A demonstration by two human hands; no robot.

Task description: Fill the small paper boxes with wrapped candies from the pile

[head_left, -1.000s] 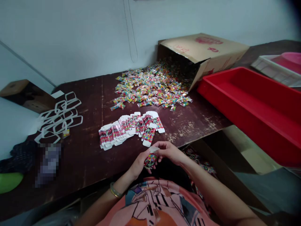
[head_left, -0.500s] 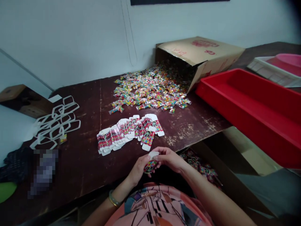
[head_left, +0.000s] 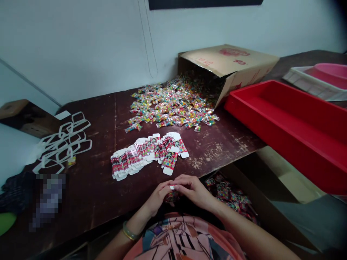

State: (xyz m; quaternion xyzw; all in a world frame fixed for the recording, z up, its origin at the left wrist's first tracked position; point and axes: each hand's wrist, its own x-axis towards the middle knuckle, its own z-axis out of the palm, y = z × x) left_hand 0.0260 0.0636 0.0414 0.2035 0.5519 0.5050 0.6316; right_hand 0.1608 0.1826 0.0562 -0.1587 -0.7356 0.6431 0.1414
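Close to my body, below the table's front edge, both hands grip one small printed candy box [head_left: 171, 197]. My left hand [head_left: 158, 198] closes around its left side, thumb near the top. My right hand [head_left: 193, 190] has its thumb and fingers pressed at the box's upper end, by a white flap. Fingers hide much of the box. Just beyond lies an overlapping row of flat, unfolded candy boxes [head_left: 132, 159] with white flaps; a separate flat box [head_left: 170, 159] rests at its right end. Behind the row spreads a heap of wrapped candies [head_left: 173, 104].
A tipped cardboard carton [head_left: 230, 59] opens toward the candies. A red tray [head_left: 287, 126] juts over the table's right side. Below the edge, a carton holds many printed boxes [head_left: 230, 195]. White plastic frames [head_left: 65, 142] and a brown box [head_left: 27, 117] are at left.
The box's white flap, raised before, now shows only as a small strip under my thumbs. Both hands have moved slightly down and closer together.
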